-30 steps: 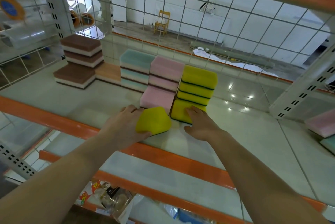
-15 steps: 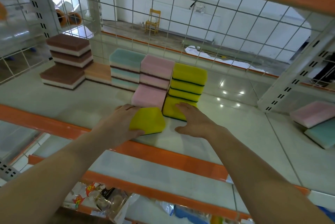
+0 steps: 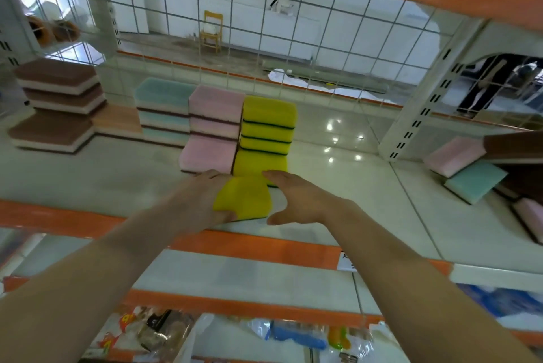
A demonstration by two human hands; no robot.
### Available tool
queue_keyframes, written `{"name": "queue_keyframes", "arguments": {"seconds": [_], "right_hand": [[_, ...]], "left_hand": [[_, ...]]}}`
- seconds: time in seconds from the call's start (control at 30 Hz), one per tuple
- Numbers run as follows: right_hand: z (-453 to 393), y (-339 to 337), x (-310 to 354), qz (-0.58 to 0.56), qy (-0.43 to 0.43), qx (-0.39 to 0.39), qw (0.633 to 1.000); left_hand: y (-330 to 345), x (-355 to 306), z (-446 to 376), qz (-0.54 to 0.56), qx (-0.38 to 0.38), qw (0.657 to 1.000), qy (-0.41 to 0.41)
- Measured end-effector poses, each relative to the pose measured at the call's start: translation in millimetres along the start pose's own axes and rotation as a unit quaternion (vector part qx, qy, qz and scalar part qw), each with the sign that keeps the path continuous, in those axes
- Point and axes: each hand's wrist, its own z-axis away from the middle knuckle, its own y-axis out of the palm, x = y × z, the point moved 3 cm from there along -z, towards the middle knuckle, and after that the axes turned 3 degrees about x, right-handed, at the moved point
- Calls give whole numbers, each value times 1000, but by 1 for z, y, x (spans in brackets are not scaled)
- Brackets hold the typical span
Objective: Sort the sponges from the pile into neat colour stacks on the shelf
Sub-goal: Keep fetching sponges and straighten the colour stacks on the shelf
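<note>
Yellow sponge (image 3: 245, 199) in left hand (image 3: 202, 196) grip on shelf (image 3: 102, 174) (right hand (image 3: 296, 196) spread, empty)

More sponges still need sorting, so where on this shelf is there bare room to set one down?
Bare shelf lies between the yellow stack and the right upright, and in front of the brown stacks. It is crowded around the hands and the right-hand pile.

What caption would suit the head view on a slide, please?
Left hand holds a yellow sponge before the yellow stack; right hand open alongside.
</note>
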Motion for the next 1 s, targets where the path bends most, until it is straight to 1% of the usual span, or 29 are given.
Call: {"name": "queue_keyframes", "arguments": {"seconds": [0.17, 0.43, 0.6, 0.67, 0.77, 0.87, 1.0], "right_hand": [[7, 2, -6, -13, 12, -14, 1000], [12, 2, -8, 1, 10, -54, 998], [11, -5, -15, 9, 26, -72, 997], [13, -9, -20, -1, 33, -78, 996], [15, -16, -24, -27, 43, -99, 994], [13, -22, -28, -40, 46, -119, 991], [3, -26, -33, -42, 52, -126, 990]], "left_hand": [[4, -12, -9, -19, 13, 1000, 13], [8, -30, -16, -33, 14, 998, 50], [5, -25, -20, -76, 6, 997, 11], [1, -20, -21, -76, 6, 997, -9], [-4, -8, -21, -76, -3, 997, -18], [-7, 4, -22, -98, 0, 995, -37], [-10, 16, -27, -127, 4, 990, -60]]}}
